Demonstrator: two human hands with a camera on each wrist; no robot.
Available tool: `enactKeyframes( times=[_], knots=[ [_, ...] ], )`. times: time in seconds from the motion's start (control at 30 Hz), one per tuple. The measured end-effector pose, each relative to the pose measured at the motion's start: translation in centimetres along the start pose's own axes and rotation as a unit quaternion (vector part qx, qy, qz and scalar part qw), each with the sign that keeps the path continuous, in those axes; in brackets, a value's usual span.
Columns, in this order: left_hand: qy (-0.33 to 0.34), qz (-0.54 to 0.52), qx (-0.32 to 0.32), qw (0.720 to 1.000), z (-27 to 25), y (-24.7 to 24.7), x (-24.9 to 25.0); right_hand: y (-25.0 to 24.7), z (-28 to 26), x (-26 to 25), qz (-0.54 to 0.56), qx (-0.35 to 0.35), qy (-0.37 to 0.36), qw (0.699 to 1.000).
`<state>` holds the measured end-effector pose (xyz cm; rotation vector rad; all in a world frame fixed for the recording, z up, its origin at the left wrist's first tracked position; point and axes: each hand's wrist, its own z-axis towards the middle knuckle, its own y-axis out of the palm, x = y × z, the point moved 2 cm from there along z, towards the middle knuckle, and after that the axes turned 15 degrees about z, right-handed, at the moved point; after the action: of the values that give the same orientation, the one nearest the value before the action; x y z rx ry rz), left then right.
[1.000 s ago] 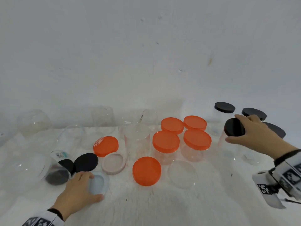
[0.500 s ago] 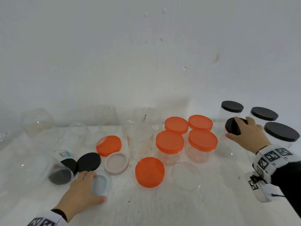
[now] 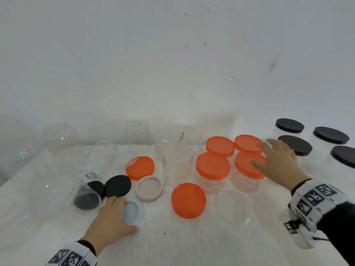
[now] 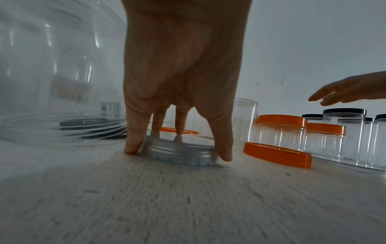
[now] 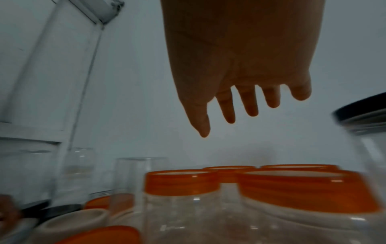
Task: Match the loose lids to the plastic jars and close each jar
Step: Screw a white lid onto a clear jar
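Note:
My left hand rests over a pale blue lid lying flat on the white table. In the left wrist view the left hand grips the pale blue lid, thumb and an outer finger at the rim and two fingertips on top. My right hand hovers open with spread fingers above the orange-lidded jars, holding nothing; the right hand hangs clear above them in its wrist view. Loose orange lids, a clear lid, a beige lid and a black lid lie about.
Several black-lidded jars stand at the far right. An open clear jar stands mid-table. A large clear jar lies on its side at the left. More open clear jars line the wall.
My right hand has let go of the black-lidded jar and moved left, opening over the orange-lidded jars. The left hand has stayed on the pale blue lid.

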<state>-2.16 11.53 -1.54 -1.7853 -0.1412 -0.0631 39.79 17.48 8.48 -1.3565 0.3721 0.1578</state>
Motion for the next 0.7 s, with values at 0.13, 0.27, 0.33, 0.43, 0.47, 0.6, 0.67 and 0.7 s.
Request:
enactKeyframes(
  times=[0.13, 0.27, 0.33, 0.43, 0.47, 0.6, 0.67, 0.7],
  knots=[
    [0.004, -0.001, 0.008, 1.0, -0.2, 0.0, 0.0, 2.6, -1.2, -5.8, 0.071, -0.058, -0.108, 0.99],
    [0.007, -0.015, 0.021, 1.0, -0.5, 0.2, 0.0, 4.9, -1.3, -11.5, 0.113, -0.11, -0.17, 0.973],
    [0.006, -0.018, 0.022, 1.0, -0.6, 0.4, -0.1, 6.0, -0.9, -13.9, 0.122, -0.126, -0.17, 0.97],
    [0.01, -0.033, 0.025, 0.999, -0.6, 0.7, -0.3, 7.6, 0.0, -16.3, 0.114, -0.159, -0.132, 0.972],
    [0.011, -0.038, 0.026, 0.999, -0.7, 0.8, -0.4, 8.1, 0.3, -16.7, 0.106, -0.172, -0.112, 0.973],
    [0.014, -0.047, 0.04, 0.998, -0.8, 1.2, -0.6, 9.4, 1.7, -17.2, 0.096, -0.203, -0.043, 0.974],
    [0.014, -0.047, 0.045, 0.998, -0.8, 1.4, -0.7, 9.7, 2.2, -17.5, 0.097, -0.197, -0.032, 0.975],
    [0.013, -0.047, 0.044, 0.998, -0.8, 1.4, -0.7, 9.8, 2.3, -17.6, 0.097, -0.191, -0.03, 0.976]
  ],
)
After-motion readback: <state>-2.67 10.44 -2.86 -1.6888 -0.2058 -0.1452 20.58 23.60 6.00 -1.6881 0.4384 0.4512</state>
